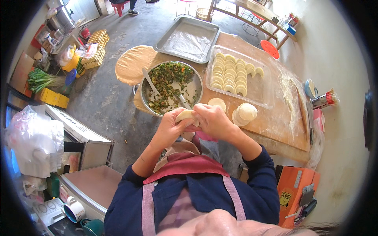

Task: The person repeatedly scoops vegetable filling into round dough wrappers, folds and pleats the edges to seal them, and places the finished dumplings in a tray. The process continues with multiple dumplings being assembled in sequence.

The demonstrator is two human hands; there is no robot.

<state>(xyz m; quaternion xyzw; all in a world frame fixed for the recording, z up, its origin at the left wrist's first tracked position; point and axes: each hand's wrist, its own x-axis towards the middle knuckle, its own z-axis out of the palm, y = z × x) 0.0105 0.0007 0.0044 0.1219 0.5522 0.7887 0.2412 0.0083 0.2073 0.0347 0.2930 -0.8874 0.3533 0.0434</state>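
Observation:
A folded dumpling (185,116) is held between my left hand (172,124) and my right hand (214,120), just in front of the table's near edge. The fingers of both hands pinch its rim; any filling inside is hidden. Just beyond my hands, a steel bowl (200,88) holds chopped green filling (165,78), with a pale spatula (150,81) and a second utensil (184,101) resting in it. Round dough wrappers (247,113) lie stacked to the right of my right hand, near another wrapper (217,103).
Behind the wrappers, a clear plastic tray (260,93) holds rows of folded dumplings (229,72). A metal tray (189,38) lined with plastic film stands beyond the bowl. Flour and a rolling pin (301,109) lie at the table's right. A round stool (134,63) stands left of the bowl.

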